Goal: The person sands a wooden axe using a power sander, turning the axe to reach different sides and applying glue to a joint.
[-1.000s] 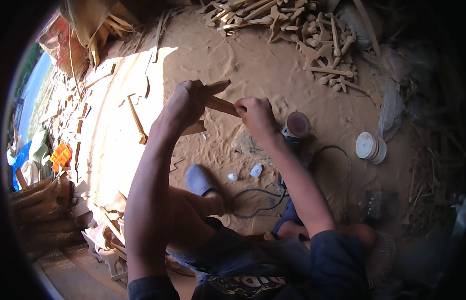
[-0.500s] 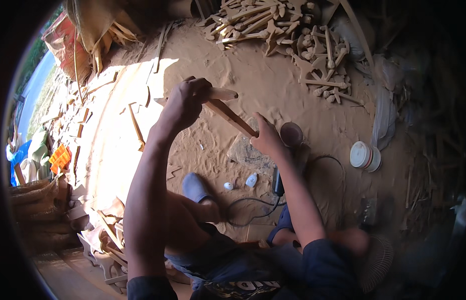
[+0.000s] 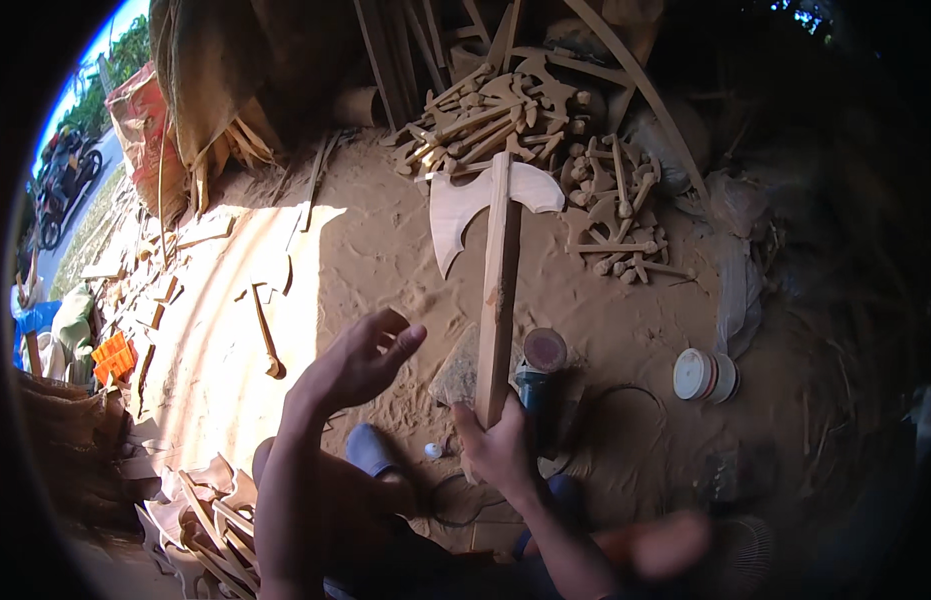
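My right hand is wrapped round the lower end of a wooden axe, holding it upright in front of me. The axe has a square-edged pale handle and a two-sided blade head at its top. My left hand hovers to the left of the handle, fingers curled loosely and apart, with nothing in it. Just right of the handle, an angle grinder with a round brownish disc rests by a stone, which the axe partly covers.
Piles of carved wooden pieces lie at the far side, and more wooden parts at the lower left. On sunlit sand lies another small axe. A white tub stands right. A black cord loops over the sand.
The axe has swung from slanting and foreshortened to upright, its blade now facing me. My left hand has let go of the head end and come down nearer. My right hand has moved lower.
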